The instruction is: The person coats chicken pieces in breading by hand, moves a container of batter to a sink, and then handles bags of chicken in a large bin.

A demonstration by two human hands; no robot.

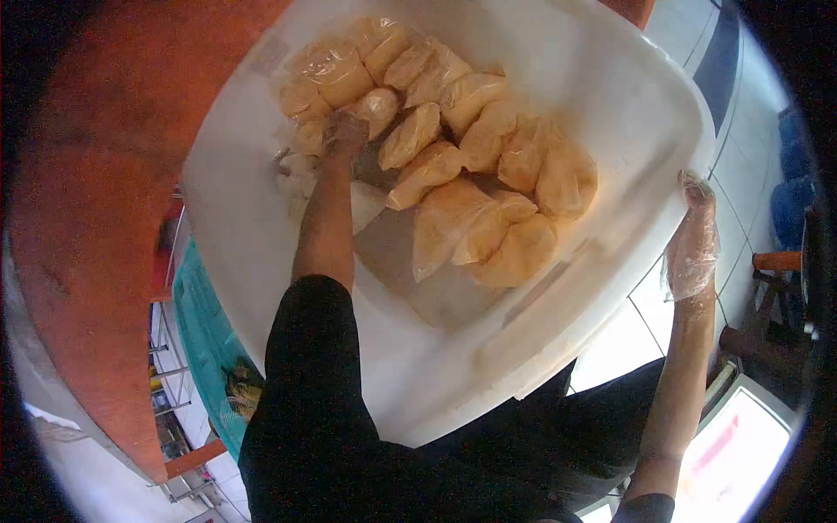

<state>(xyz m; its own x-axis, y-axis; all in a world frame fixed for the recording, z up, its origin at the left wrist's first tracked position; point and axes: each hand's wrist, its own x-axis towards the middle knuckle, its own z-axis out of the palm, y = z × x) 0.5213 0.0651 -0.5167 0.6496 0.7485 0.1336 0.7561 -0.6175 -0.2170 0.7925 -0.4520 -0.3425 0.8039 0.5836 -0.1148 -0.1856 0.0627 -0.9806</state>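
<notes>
A large white plastic tub (pixel 235 200) holds several clear plastic bags (pixel 484 227) filled with a pale yellowish, powdery-looking material. My left hand (pixel 346 132), in a thin clear plastic glove, reaches into the tub at the left of the pile. It touches or lies right beside a small rounded bag (pixel 377 111); its fingers are hard to make out. Nearer my left forearm lies a whiter bag (pixel 366 205), partly hidden by the arm. Also gloved in loose clear plastic, my right hand (pixel 695 235) has its fingers closed over the tub's right rim.
An orange-red surface (pixel 96 157) spreads at the left. Under the tub's left side is a teal plastic basket (pixel 205 327) with something brownish inside. White floor tiles (pixel 641 322), a wooden stool (pixel 772 283) and blue objects (pixel 789 209) are at the right.
</notes>
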